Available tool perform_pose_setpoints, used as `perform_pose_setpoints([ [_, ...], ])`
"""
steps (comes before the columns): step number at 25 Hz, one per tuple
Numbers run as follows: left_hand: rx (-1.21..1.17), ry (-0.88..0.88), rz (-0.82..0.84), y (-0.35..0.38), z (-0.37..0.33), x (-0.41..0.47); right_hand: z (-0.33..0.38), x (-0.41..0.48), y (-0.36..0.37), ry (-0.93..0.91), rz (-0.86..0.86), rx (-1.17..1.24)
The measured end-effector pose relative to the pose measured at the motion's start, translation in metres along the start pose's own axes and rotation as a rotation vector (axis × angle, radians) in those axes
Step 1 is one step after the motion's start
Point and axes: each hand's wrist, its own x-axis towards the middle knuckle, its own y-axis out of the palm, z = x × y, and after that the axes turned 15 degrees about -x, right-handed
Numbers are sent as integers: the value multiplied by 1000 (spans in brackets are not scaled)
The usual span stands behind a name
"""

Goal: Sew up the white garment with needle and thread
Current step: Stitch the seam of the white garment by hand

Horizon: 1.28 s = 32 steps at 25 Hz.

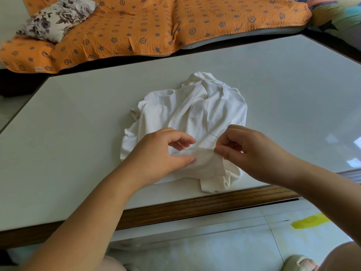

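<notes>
The crumpled white cloth garment (195,106) is laid on the pale glossy table top (78,124), near its front edge. A raised fold is pinched by the left hand (162,153). A thin dark needle (214,135) is pinched by the curled right hand (248,151).

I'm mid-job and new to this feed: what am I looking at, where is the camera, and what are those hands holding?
No machine here: these are a person's two bare hands, filmed by one wide camera worn on the head, looking forward and down. On the pale grey table lies a crumpled white garment. The left hand pinches a raised fold of it near the table's front edge. The right hand has its grip on what looks like a thin dark needle, pointing out over the cloth; any thread is too fine to see. Behind the table sit an orange patterned quilt and a floral cushion.
</notes>
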Motion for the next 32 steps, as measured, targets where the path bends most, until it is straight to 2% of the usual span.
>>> perform_pose_setpoints([
  [5, -107, 1, 24, 18, -2, 6, 0, 0, 1, -16, -17, -9],
  [12, -58, -65, 65, 18, -4, 8, -2, 0, -1, -16, -14, -24],
  [19, -180, -46, 13, 19, -6, 5, 0, -1, -1, 5, -10, -10],
  [25, -172, -71, 14, 21, -7, 3, -1, 0, -2, 22, -13, -32],
  [29, -299, -100, -6, 20, -6, 5, 2, -1, -1, 28, -22, -29],
  [32, -345, -117, -20, 19, -5, 5, 5, 0, -4, 125, 41, 72],
])
